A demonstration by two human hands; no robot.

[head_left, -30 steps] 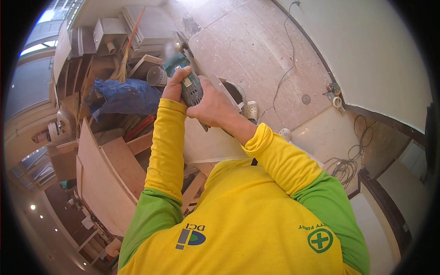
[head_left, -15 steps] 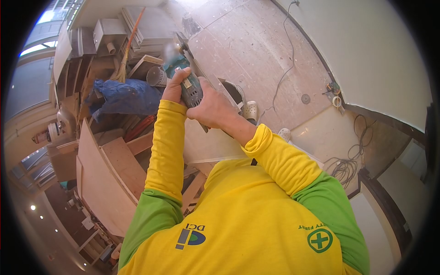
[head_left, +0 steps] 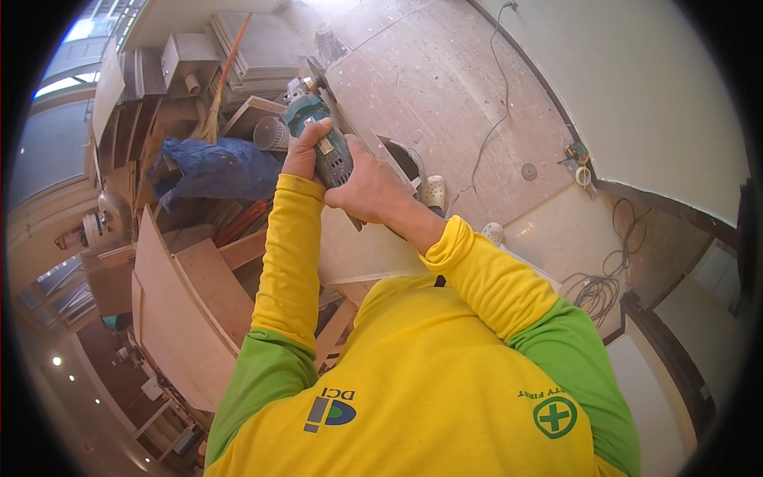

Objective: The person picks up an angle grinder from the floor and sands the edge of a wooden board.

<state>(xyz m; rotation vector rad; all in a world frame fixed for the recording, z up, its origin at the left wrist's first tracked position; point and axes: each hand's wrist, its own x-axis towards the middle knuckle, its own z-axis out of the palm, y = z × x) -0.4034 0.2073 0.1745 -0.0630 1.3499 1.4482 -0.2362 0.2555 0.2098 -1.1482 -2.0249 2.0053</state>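
An angle grinder with a teal and dark grey body is held in both hands, in front of my chest. Around its upper body wraps my left hand, the thumb lying across the top. My right hand grips the rear of the housing from the right. The silvery head of the grinder points away from me, with a disc beside it at the upper right. That disc is close to the far end of a long narrow edge; whether they touch, I cannot tell.
To the left lie a blue plastic sheet, a perforated bin, a broom and leaning wooden boards. A grey cable crosses the dusty floor. Coiled cable lies at the right. Light-coloured clogs show below.
The pale dusty blur around the grinder's head has cleared, and the metal head now shows sharply. Both hands keep almost the same place and grip.
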